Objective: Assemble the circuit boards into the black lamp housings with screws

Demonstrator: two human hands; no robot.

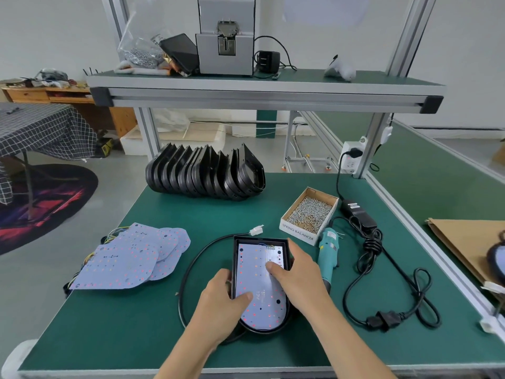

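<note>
A black lamp housing (pixel 261 240) lies flat on the green table (pixel 136 329) in front of me, with a white circuit board (pixel 257 272) seated inside it. My left hand (pixel 218 302) holds the housing's left edge, its thumb pressing on the board's lower part. My right hand (pixel 296 272) wraps over the housing's right edge, thumb down on the middle of the board. A cardboard box of screws (pixel 310 212) stands to the right behind the housing. A teal electric screwdriver (pixel 328 250) lies beside my right hand.
Several loose circuit boards (pixel 131 258) are stacked at the left. A row of empty black housings (pixel 205 173) stands at the table's far edge. The housing's black cable (pixel 191 266) loops left and ends in a white connector (pixel 257 230). A power adapter (pixel 355 210) and coiled cord (pixel 382 320) lie at right.
</note>
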